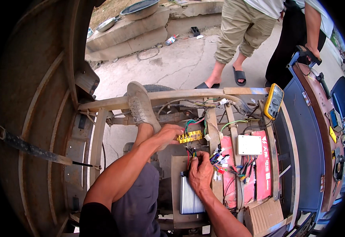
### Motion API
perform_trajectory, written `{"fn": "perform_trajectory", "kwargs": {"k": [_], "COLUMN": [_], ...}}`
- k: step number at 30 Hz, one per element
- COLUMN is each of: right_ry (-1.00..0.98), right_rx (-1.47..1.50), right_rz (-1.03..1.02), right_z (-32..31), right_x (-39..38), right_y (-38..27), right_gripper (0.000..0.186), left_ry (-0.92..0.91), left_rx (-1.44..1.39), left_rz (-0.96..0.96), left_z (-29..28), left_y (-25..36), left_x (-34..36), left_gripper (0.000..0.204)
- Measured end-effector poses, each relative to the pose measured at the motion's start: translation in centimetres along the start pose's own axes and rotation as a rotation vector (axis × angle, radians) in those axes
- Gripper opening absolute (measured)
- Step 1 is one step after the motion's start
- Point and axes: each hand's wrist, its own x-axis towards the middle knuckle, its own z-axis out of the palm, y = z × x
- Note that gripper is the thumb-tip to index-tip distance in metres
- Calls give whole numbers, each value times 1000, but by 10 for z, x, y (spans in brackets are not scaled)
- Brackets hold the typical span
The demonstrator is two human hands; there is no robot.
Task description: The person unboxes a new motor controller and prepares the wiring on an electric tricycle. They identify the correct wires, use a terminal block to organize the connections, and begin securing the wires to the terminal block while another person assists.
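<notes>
In the head view, the person works over a metal frame (156, 97), and both hands are near its middle. The left hand (167, 134) has its fingers closed at the left end of a yellow terminal block (191, 136), which is just above the right hand, with thin green and red wires coming to its upper side. The right hand (201, 173) pinches thin wires (193, 155) between thumb and fingers, just below this block. Under the right wrist there is a silver ribbed box (190, 194), lying on a flat board (178, 165) toward the lower edge of the frame. To the right of the hand is a bundle of coloured wires (221, 158) with white plugs. Farther right, a white box (249, 145) lies on red packs (263, 179). A yellow meter (274, 102) is at the upper right corner of the frame, and a piece of cardboard (264, 218) at the lower right corner. A grey shoe (141, 103) is against the upper edge. Beyond this edge stand two other people, and at the right is a brown worktop (319, 114).
</notes>
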Motion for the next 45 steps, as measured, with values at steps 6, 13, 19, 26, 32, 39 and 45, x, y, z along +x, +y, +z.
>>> {"fn": "perform_trajectory", "kwargs": {"k": [6,13,19,26,32,39,45], "right_ry": [31,66,84,28,22,22,26], "right_rx": [-12,-21,-42,-26,-24,-48,-90], "right_rz": [-35,-72,-99,-32,-22,-34,-63], "right_z": [-1,4,3,1,1,2,1], "right_x": [-1,0,-1,-1,-1,0,-1], "right_y": [-2,2,1,-2,-3,-1,-7], "right_gripper": [17,16,16,18,17,19,22], "left_ry": [-8,-48,26,70,104,81,-26], "left_rx": [45,76,272,421,485,452,218], "left_rz": [20,11,81,204,237,260,200], "left_z": [-1,-1,7,6,8,6,4], "left_y": [-6,-8,-9,-18,-17,-20,-10], "left_x": [7,8,9,17,17,22,18], "left_gripper": [43,39,27,27,28,27,23]}}
